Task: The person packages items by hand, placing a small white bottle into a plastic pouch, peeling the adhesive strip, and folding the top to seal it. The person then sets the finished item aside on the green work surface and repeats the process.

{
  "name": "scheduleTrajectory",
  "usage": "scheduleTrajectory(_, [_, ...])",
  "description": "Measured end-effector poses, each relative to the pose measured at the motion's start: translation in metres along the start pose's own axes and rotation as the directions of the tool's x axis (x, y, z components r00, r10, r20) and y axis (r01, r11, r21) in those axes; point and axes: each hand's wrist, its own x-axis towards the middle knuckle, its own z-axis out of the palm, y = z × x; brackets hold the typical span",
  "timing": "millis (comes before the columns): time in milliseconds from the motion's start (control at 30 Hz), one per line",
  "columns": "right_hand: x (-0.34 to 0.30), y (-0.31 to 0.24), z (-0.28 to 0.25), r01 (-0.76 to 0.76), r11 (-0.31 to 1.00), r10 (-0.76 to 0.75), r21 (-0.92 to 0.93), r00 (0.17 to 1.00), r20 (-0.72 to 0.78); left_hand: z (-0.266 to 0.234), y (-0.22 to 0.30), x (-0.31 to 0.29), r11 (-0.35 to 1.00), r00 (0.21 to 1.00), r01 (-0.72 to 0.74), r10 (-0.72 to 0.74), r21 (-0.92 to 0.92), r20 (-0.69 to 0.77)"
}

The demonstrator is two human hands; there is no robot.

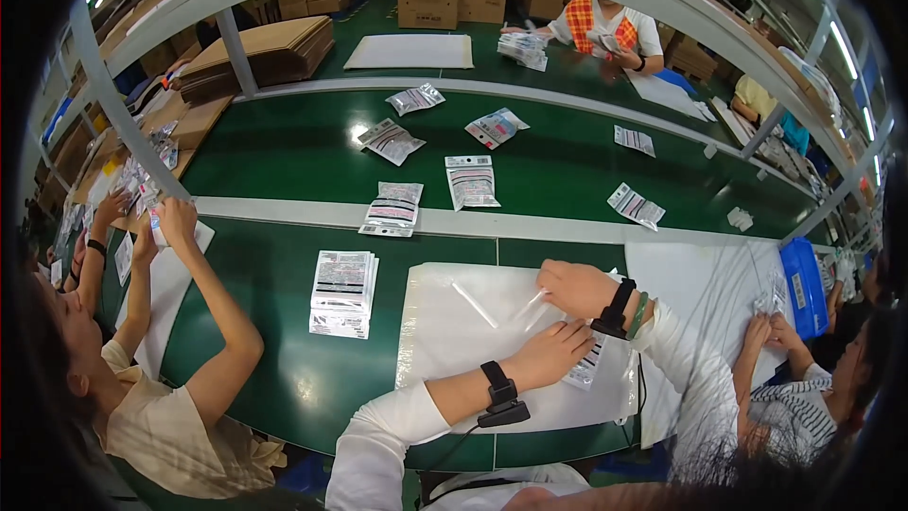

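On the green bench (260, 374), a white mat (445, 360) underlies a packet (584, 371) beside the curled left hand (551, 356), perhaps steadying it; beyond, the right hand (573, 288) bends; I cannot tell whether either pinches.

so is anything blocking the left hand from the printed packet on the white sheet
Nothing visible does. The left hand is right at the printed packet, partly covering it in this view; whether they touch is unclear. The right hand is farther up the white sheet, not between them.
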Motion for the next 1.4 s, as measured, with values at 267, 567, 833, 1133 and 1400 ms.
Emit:
scheduleTrajectory(267, [0.004, 0.0, 0.0, 0.009, 0.999, -0.008, -0.053, 1.0, 0.016, -0.002, -0.001, -0.002, 1.0, 1.0, -0.009, 0.009, 0.012, 0.007])
scheduleTrajectory(567, [0.0, -0.011, -0.005, 0.04, 0.99, -0.027, -0.132, 0.995, 0.092, -0.006, -0.001, -0.001, 1.0, 1.0, 0.0, 0.0, -0.03, -0.021])
scheduleTrajectory(833, [0.001, -0.007, 0.006, 0.133, 0.964, -0.117, -0.229, 0.99, 0.08, -0.009, -0.002, -0.002, 0.998, 1.0, 0.015, -0.015, -0.067, 0.006])
scheduleTrajectory(1133, [-0.012, -0.013, 0.003, 0.042, 0.969, -0.055, -0.242, 0.997, -0.048, -0.012, -0.003, -0.005, 0.997, 1.0, 0.01, -0.01, -0.079, -0.007])
scheduleTrajectory(1400, [-0.025, -0.011, 0.004, -0.259, 0.953, 0.241, -0.157, 0.962, -0.125, -0.01, -0.006, -0.007, 0.999, 0.999, -0.011, 0.009, -0.039, -0.036])
